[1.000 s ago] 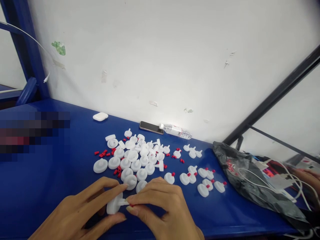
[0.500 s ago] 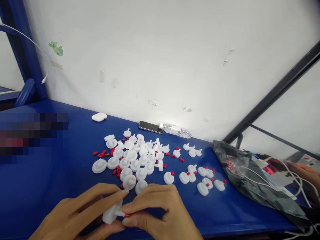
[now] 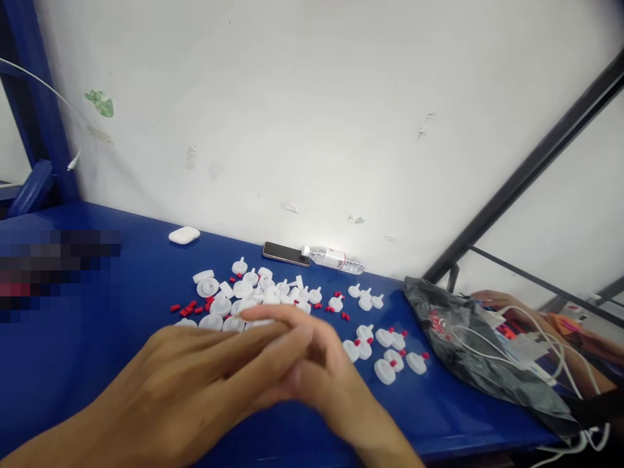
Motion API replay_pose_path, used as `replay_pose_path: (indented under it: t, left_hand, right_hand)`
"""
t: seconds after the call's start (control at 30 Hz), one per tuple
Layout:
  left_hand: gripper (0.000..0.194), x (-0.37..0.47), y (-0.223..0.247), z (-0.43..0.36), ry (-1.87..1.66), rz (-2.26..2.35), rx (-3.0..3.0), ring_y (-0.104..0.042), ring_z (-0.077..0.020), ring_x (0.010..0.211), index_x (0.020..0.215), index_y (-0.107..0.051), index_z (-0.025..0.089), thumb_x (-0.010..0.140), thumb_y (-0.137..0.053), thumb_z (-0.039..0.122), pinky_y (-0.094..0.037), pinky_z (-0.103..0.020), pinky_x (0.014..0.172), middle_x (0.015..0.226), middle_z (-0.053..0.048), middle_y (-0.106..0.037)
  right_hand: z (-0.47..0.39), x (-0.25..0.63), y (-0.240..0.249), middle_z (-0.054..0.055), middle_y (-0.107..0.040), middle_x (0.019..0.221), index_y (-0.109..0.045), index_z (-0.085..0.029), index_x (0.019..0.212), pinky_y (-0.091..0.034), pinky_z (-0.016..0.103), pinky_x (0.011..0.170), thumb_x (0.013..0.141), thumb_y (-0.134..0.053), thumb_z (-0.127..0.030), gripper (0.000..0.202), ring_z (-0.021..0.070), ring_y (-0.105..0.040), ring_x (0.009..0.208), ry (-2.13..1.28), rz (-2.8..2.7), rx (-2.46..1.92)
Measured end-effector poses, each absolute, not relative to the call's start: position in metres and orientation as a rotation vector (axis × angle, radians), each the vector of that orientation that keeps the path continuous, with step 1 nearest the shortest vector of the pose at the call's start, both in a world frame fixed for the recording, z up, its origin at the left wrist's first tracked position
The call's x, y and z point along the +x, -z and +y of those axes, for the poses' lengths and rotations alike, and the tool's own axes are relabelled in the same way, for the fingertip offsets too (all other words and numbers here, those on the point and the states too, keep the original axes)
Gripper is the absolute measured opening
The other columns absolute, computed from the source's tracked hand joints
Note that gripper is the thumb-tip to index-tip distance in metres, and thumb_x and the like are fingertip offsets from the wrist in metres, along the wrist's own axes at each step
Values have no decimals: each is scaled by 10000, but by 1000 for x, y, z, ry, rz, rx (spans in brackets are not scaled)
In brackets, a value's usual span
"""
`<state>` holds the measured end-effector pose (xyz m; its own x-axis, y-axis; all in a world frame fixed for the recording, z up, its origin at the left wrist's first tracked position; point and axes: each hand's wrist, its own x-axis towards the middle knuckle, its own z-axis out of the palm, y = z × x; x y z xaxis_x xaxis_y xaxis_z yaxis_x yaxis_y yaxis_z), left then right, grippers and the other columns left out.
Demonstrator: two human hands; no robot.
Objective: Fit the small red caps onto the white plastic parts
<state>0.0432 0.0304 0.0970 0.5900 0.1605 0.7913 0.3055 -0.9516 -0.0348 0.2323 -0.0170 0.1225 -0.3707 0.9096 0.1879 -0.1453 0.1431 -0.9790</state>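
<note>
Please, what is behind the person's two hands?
White discs and small red pieces lie on the blue table beyond the left hand and right hand; what the hands cover cannot be seen.

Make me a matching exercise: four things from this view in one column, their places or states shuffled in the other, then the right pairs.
Things:
1. Left hand
2. Phone
3. Bottle
4. Loose red pieces

Places or states:
A. Lying on its side, clear with a label
B. Scattered near white discs
C. Flat, dark screen up
D. Overlapping the right hand in the view

Right pairs: 1-D, 2-C, 3-A, 4-B
</note>
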Motion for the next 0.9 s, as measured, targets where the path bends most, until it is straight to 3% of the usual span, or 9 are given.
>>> replay_pose_path:
  t: [0.07,0.13,0.23,0.3,0.43,0.57,0.67,0.77,0.9]
  left_hand:
    - [355,56,-122,48,1232,-394,-2573,-709,-125,573,1423,-537,263,1106,-406,353,-474,-274,430,859,51,-791]
    - [250,66,-137,67,1225,-371,-2486,-622,-125,468,1196,-621,267,1097,-437,404,-342,-307,376,744,76,-743]
    - [257,78,-141,96,1278,-328,-2394,-625,-109,503,1272,-569,257,1072,-523,411,-375,-266,458,768,78,-745]
    - [301,83,-135,112,1207,-320,-2442,-678,-112,587,1324,-535,221,1103,-447,406,-399,-246,510,847,38,-767]
    - [255,84,-119,131,1121,-138,-2408,-626,-95,503,1210,-562,172,1105,-440,370,-312,-263,445,764,28,-745]
    - [231,82,-111,134,1139,-108,-2400,-651,-99,538,1236,-535,167,1092,-482,341,-340,-264,457,777,34,-746]
    - [247,81,-108,133,1151,-139,-2385,-629,-97,509,1255,-536,169,1087,-496,346,-329,-259,442,754,39,-734]
    - [261,77,-107,136,1128,-211,-2388,-603,-84,503,1274,-549,165,1072,-506,323,-327,-247,424,969,-30,-775]
    - [251,70,-108,142,1038,-407,-2463,-645,-134,630,1120,-667,153,1048,-470,291,-387,-251,462,968,-60,-754]
  right_hand:
    - [1,243,-136,101,-740,1233,-667,-245,1328,-595,405,964,870,-747,-560,562,288,-708,1173,-1335,-1544,-766]
    - [20,252,-144,66,-743,1230,-683,-261,1308,-597,385,968,913,-725,-470,449,255,-713,1158,-1225,-1599,-767]
    - [45,260,-142,41,-766,1155,-680,-270,1304,-614,393,939,942,-683,-465,411,241,-739,1093,-1170,-1593,-731]
    - [56,262,-133,46,-771,1150,-655,-256,1337,-602,410,968,955,-659,-492,449,243,-743,1087,-1153,-1553,-741]
    - [64,263,-115,84,-745,1238,-613,-214,1390,-589,402,993,945,-660,-555,562,260,-700,1183,-1073,-1581,-831]
    - [63,262,-113,88,-760,1166,-602,-192,1398,-598,391,957,943,-656,-572,595,257,-715,1140,-1055,-1634,-841]
    - [61,262,-116,80,-749,1151,-609,-198,1354,-604,381,931,965,-633,-537,517,238,-731,1077,-1007,-1657,-844]
    - [63,269,-117,54,-759,1089,-511,-239,1336,-611,378,895,980,-612,-503,454,211,-757,968,-929,-1644,-895]
    - [75,293,-121,40,-761,986,-450,-257,1078,-621,352,774,1001,-524,-536,298,193,-775,803,-669,-1610,-1162]
